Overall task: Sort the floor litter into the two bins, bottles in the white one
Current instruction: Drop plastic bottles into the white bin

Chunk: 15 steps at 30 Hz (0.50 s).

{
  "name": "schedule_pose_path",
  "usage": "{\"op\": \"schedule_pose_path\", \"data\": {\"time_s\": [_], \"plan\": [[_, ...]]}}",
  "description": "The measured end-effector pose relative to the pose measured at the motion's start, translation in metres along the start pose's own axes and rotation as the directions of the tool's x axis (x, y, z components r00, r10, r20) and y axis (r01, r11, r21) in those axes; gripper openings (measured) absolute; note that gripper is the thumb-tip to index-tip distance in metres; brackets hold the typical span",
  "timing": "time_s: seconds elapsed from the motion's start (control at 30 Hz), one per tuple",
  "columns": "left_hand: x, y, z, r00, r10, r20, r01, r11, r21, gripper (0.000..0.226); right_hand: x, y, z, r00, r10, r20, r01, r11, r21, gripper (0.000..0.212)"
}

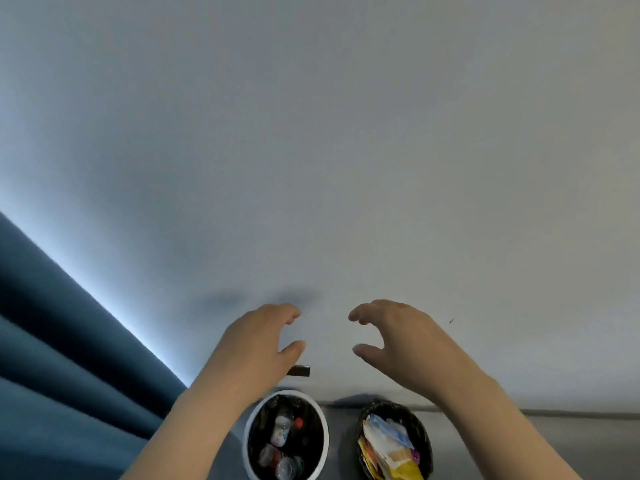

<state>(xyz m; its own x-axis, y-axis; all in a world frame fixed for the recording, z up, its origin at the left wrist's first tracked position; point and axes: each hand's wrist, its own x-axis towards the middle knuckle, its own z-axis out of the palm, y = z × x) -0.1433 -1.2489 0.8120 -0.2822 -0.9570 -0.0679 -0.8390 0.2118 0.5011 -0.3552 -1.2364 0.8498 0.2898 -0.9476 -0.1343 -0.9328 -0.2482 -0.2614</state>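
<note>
Below — bottles (282,441) in white bin (246,441)

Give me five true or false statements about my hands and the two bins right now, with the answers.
1. The white bin holds plastic bottles. True.
2. The left hand and the right hand each grip a bottle. False: both hold nothing, with fingers loosely curled.
3. The dark basket holds wrappers. True.
4. The dark basket stands left of the white bin. False: it stands to its right.
5. A blue curtain hangs at the left. True.
</note>
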Motion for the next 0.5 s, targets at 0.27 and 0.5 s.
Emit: {"op": "schedule_pose_path", "data": {"time_s": [0.27,0.5], "plan": [[-0.078,-0.01,-0.026,0.922,-0.346,-0.175,0.344,0.938,-0.047,0.044,0.029,-0.05,-0.007,0.928,-0.367,0.068,0.369,0.929,-0.029,0.042],[-0.175,-0.031,-0.034,0.735,-0.615,-0.286,0.607,0.785,-0.125,0.038,0.027,-0.137,0.014,0.756,-0.627,0.188,0.644,0.764,-0.039,0.043]]}}
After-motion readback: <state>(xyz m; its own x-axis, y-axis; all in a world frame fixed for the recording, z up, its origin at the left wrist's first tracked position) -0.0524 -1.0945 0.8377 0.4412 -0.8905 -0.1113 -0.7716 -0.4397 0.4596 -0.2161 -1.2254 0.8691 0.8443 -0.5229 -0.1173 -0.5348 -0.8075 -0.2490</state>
